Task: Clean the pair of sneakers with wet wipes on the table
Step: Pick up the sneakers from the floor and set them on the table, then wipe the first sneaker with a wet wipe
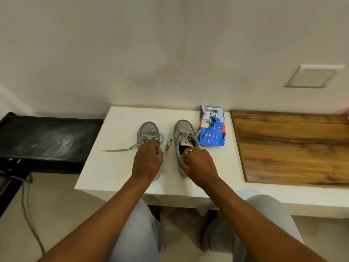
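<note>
Two grey sneakers stand side by side on the white table (105,167), toes pointing to the wall. My left hand (148,161) grips the left sneaker (148,129) at its opening, fingers curled into the collar. My right hand (196,163), with a ring on one finger, holds the right sneaker (184,129) at its heel collar, thumb on the rim. Loose laces trail from both shoes, one lying far to the left on the table. A blue pack of wet wipes (212,127) lies flat just right of the right sneaker, against the wall.
A black shelf (47,138) adjoins the table on the left. A wooden board (294,146) lies on the white ledge to the right. A cable (28,214) hangs to the floor at left. My knees are under the table's front edge.
</note>
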The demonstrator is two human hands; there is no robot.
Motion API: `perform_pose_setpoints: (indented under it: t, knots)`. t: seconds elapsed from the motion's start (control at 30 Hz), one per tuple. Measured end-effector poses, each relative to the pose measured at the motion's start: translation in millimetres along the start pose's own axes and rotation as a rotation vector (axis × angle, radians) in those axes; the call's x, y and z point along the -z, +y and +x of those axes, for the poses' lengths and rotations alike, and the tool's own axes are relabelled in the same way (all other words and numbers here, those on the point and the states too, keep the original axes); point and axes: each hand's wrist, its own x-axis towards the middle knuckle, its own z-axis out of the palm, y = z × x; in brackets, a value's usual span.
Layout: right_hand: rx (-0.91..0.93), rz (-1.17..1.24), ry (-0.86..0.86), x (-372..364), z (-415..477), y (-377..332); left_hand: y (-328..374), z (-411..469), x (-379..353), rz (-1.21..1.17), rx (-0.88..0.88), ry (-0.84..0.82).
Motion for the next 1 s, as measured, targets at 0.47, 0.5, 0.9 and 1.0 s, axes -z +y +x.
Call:
perform_pose_setpoints:
  t: [0.47, 0.5, 0.9, 1.0]
  knots:
    - [-0.100, 0.289, 0.297, 13, 10, 31, 76, -21, 21, -0.658, 0.421, -0.145]
    - [-0.146, 0.320, 0.323, 14, 15, 40, 83, -19, 16, -0.834, 0.557, -0.206]
    - [-0.445, 0.260, 0.203, -16, 91, 148, 119, 31, -38, -1.268, 1.159, -0.211]
    - [-0.443, 0.236, 0.104, -22, 108, 160, 120, 35, -52, -1.304, 1.170, -0.150]
